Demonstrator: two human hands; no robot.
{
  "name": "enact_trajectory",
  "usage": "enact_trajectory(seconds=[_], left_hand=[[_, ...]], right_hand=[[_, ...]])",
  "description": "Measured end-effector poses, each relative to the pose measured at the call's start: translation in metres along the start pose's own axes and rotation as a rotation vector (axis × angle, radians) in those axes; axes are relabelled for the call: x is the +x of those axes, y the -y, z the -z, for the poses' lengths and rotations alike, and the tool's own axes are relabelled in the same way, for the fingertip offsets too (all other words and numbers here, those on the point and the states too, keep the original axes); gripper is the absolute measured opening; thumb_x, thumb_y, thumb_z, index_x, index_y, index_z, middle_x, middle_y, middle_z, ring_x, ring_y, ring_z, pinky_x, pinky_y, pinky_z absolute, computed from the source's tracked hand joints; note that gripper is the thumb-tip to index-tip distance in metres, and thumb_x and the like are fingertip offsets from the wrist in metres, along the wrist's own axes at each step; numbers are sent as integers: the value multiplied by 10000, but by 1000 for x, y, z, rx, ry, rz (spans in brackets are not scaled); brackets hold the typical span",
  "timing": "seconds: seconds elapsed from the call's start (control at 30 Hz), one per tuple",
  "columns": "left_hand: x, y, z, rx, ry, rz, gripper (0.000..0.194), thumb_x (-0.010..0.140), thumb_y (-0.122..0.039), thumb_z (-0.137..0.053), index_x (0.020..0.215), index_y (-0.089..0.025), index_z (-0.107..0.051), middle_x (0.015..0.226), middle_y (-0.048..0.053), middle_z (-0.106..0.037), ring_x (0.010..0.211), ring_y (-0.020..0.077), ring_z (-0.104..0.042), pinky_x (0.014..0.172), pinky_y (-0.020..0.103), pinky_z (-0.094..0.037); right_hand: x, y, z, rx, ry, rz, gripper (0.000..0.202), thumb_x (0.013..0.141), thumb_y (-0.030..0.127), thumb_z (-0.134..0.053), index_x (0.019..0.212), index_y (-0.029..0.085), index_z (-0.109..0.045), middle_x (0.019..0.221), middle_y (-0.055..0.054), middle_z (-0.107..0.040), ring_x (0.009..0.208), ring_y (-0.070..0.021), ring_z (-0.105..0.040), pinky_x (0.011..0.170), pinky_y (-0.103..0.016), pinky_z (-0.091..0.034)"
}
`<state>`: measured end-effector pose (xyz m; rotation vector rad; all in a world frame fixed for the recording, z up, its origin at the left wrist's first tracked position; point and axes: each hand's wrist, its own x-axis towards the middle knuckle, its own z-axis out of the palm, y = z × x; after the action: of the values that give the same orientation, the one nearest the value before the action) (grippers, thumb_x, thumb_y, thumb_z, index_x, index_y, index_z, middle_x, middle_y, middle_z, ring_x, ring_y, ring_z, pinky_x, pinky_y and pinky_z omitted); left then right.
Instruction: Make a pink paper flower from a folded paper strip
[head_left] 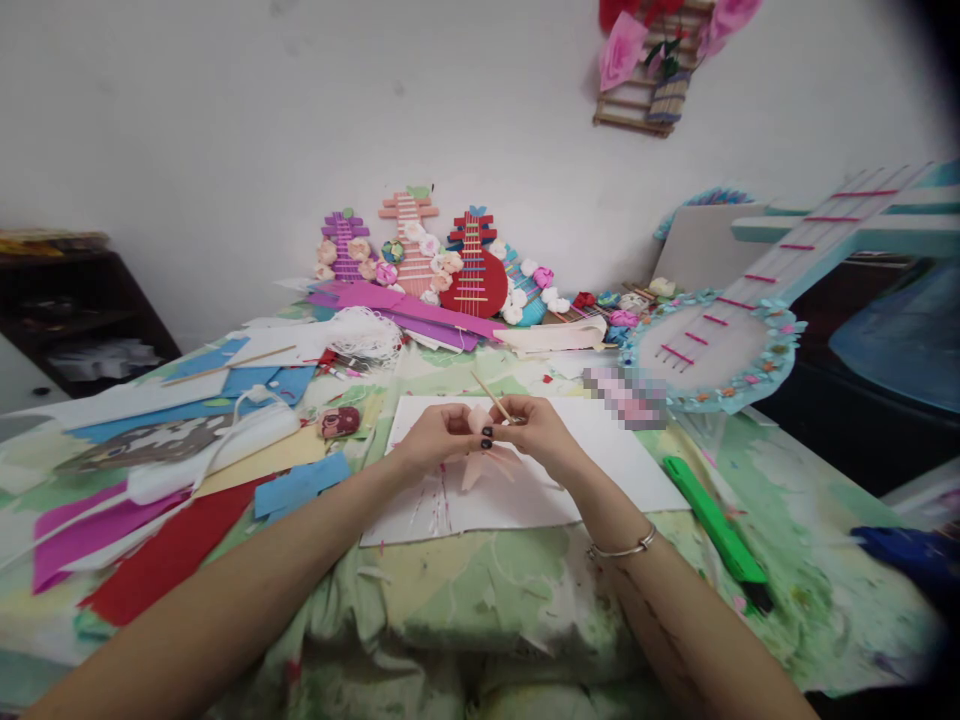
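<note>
L grip (437,436) on pink pc (478,418), R grip (531,430) w/ stick (487,391), over wht sheet (619,470).

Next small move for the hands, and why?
Probably a gentle pinch to firm up the pink paper: the left hand and right hand meet at it, while the stick sits in the right hand's grip.

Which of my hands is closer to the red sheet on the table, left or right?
Left. Your left hand is to the right of the red sheet and beyond it; your right hand is farther right.
</note>
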<state>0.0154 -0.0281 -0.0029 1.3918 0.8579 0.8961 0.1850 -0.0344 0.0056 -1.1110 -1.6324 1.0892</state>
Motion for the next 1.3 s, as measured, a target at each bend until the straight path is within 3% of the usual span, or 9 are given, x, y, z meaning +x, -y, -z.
enact_trajectory(seconds=[0.1, 0.27, 0.47, 0.73, 0.93, 1.3], left_hand=[[0, 1, 1, 39, -32, 24, 279, 586, -300, -754, 676, -102, -580, 501, -31, -555, 396, 45, -432, 418, 172, -274], [1, 2, 4, 3, -30, 18, 305, 590, -342, -746, 703, -104, -592, 612, 28, -636, 553, 123, -579, 518, 202, -392], [3, 6, 7, 95, -82, 46, 321, 614, -397, -719, 670, -127, -554, 451, -40, -532, 344, 51, -405, 352, 162, -235], [3, 5, 7, 6, -10, -39, 332, 590, -383, -738, 652, -120, -545, 453, -55, -487, 361, 37, -369, 380, 166, -224], [4, 4, 8, 44, -75, -81, 303, 580, -342, -751, 658, -112, -570, 551, -16, -554, 475, 70, -470, 455, 180, -322], [4, 5, 10, -79, -65, -35, 300, 579, -299, -758, 664, -108, -542, 563, -32, -528, 476, 44, -461, 455, 152, -308]], right_hand=[[-1, 1, 0, 15, 6, -32, 202, 615, 302, -674, 704, 155, -568, 569, 49, -473, 459, -48, -367, 421, -174, -253], [-1, 1, -1, 18, 3, -45, 207, 653, 334, -649, 712, 174, -533, 524, 73, -411, 419, -46, -318, 407, -175, -254], [1, -3, -1, -74, -35, 23, 182, 657, 311, -641, 683, 155, -550, 579, 33, -508, 508, -78, -442, 489, -195, -343], [1, -5, -3, -222, -74, 34, 176, 700, 324, -606, 739, 152, -599, 698, -3, -595, 656, -123, -560, 591, -217, -414], [3, -8, -3, -135, -67, 54, 176, 686, 308, -615, 760, 151, -585, 714, -11, -583, 656, -123, -547, 567, -216, -431], [1, -3, -2, -140, -65, 64, 159, 657, 286, -620, 652, 158, -526, 585, 41, -492, 541, -79, -445, 514, -191, -351]])
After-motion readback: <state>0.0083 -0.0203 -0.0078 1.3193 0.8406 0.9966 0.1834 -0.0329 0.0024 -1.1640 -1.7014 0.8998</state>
